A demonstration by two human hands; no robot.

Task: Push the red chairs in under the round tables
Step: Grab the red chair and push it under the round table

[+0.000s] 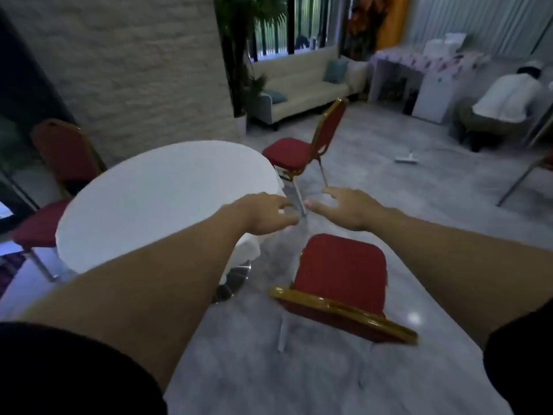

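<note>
A round white table (155, 202) stands at centre left. Just below me is a red chair with a gold frame (342, 280), its seat apart from the table edge and its backrest toward me. A second red chair (296, 152) stands beyond the table at its far right side, seat facing the table. A third red chair (57, 181) sits at the table's left. My left hand (264, 214) and my right hand (348, 206) are stretched out above the floor beyond the near chair, fingers apart, holding nothing.
A cream sofa (302, 88) with cushions lines the back wall next to a tall plant (239, 55). A person in white (505, 100) crouches at far right by a covered table (419, 62). A floor tool (407, 158) lies on the grey floor. Metal chair legs (520, 181) show at right.
</note>
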